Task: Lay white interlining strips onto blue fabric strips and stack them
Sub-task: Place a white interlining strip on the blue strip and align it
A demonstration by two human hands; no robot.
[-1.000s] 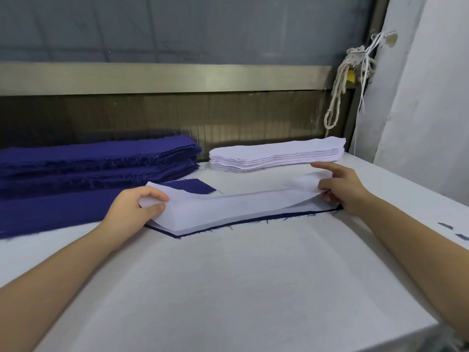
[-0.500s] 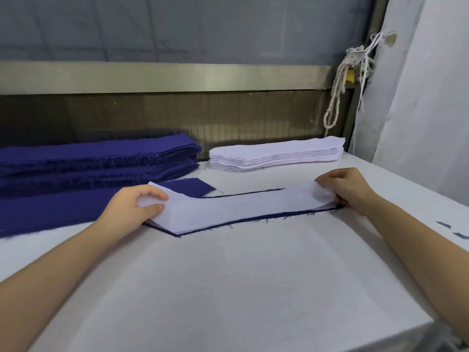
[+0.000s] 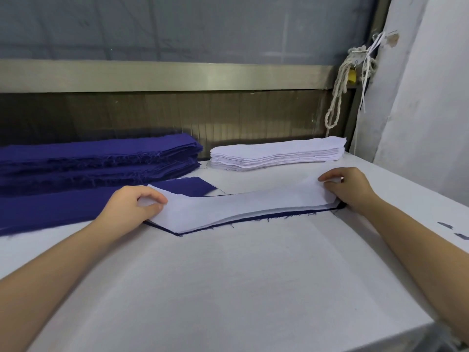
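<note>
A white interlining strip lies across the middle of the white table, over a blue fabric strip whose dark edge shows along its near side. My left hand pinches the strip's left end between thumb and fingers. My right hand grips the right end, fingers curled on top; there the white layers lift a little off the blue. A stack of white interlining strips sits at the back centre. Piles of blue fabric strips fill the back left.
One blue strip end pokes out from the left pile behind the strip I hold. A knotted rope hangs on a post at the back right. A metal rail and dark panel back the table. Small dark scraps lie by the right edge.
The white strip has come down onto the blue strip and lies flatter. My right hand has curled down over its right end; my left hand has stayed put.
</note>
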